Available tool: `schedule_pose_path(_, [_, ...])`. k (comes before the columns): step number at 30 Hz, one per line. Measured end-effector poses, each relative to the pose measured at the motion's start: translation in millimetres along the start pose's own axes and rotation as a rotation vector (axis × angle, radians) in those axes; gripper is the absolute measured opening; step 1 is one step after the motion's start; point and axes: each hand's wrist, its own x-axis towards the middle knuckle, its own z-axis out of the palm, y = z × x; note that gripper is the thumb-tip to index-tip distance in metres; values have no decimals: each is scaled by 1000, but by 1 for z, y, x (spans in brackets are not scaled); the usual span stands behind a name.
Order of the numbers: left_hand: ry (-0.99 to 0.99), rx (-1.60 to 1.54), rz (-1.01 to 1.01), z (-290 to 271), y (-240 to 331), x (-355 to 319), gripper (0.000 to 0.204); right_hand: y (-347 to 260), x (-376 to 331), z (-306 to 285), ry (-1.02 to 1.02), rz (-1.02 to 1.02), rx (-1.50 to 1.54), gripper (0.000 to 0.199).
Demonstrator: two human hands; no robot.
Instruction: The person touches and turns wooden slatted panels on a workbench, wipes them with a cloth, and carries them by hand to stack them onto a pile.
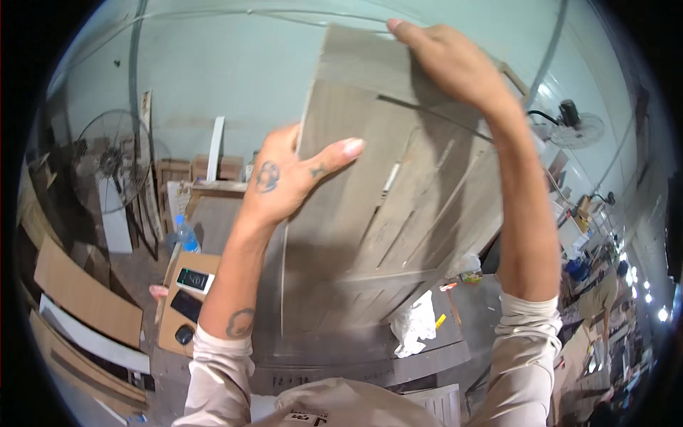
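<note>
A tall grey-brown wooden door panel [341, 220], with narrow slots and raised strips along its face, stands tilted above the workbench in front of me. My left hand [277, 178] grips its left edge, the thumb lying across the face and the other fingers hidden behind. Up at the top edge, my right hand [459, 67] is closed over the panel; its fingertips are mostly out of sight. The panel's lower end reaches down to the workbench [427, 363], though I cannot tell whether it rests there.
Left of the panel, a brown board [167, 334] carries a dark phone [186, 304] and a device with a lit display [194, 279]; a water bottle [186, 235] is nearby. Crumpled white plastic [414, 327] lies right. Boards [85, 277] lean far left, beside a fan [112, 160].
</note>
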Motion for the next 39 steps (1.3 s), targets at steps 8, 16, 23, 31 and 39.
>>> schedule_pose_path(8, [23, 97, -90, -12, -75, -59, 45, 105, -181, 64, 1063, 186, 295, 29])
schedule_pose_path(16, [222, 167, -595, -37, -265, -267, 49, 155, -430, 315, 208, 994, 990, 67])
schedule_pose_path(23, [344, 376, -950, -15, -274, -274, 86, 167, -466, 387, 154, 1056, 1141, 50])
schedule_pose_path(31, [597, 347, -632, -16, -234, -229, 62, 161, -430, 360, 185, 872, 835, 47])
schedule_pose_path(39, [686, 505, -1031, -17, -293, -299, 93, 166, -501, 385, -193, 998, 523, 65])
